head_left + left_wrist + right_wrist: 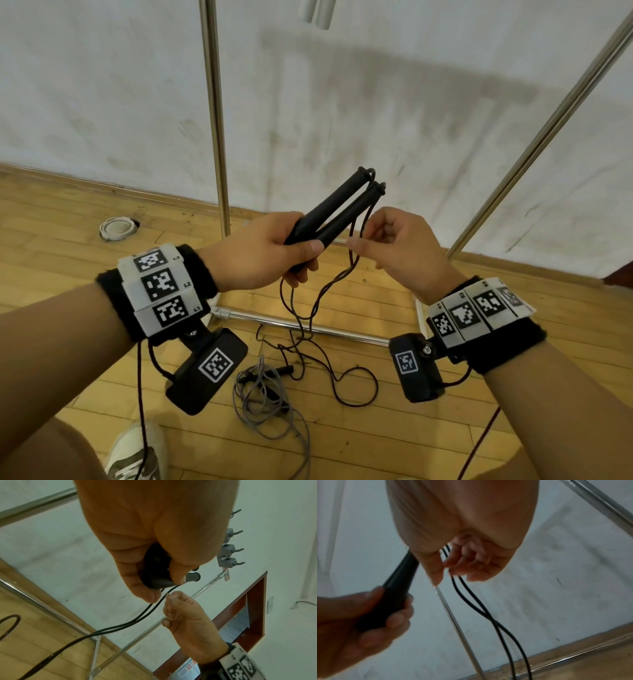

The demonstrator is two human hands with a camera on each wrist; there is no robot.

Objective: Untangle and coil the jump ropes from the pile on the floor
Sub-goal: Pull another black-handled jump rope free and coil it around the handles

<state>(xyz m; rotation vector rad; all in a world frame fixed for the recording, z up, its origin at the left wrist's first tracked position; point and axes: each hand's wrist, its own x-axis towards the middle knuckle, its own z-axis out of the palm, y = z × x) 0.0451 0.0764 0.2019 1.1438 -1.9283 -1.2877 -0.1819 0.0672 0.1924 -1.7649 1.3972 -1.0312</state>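
Note:
My left hand [270,250] grips two black jump-rope handles [339,209] side by side, their cord ends pointing up and away; the same handles [159,577] fill its fist in the left wrist view. From the handle tips two strands of dark cord [359,236] run down through my right hand [387,240], which pinches them between thumb and curled fingers [464,563]. Below it the cord [488,615] hangs in a twist and lies in loose loops on the wooden floor [352,383]. A grey jump rope [263,401] lies tangled on the floor beneath my hands.
A metal rack stands right ahead: upright pole [215,116], slanted pole [548,137] at right, base bar [301,325] on the floor. A white wall [342,85] is behind it. A round white fitting [116,229] sits at left. My shoe [137,452] is at bottom left.

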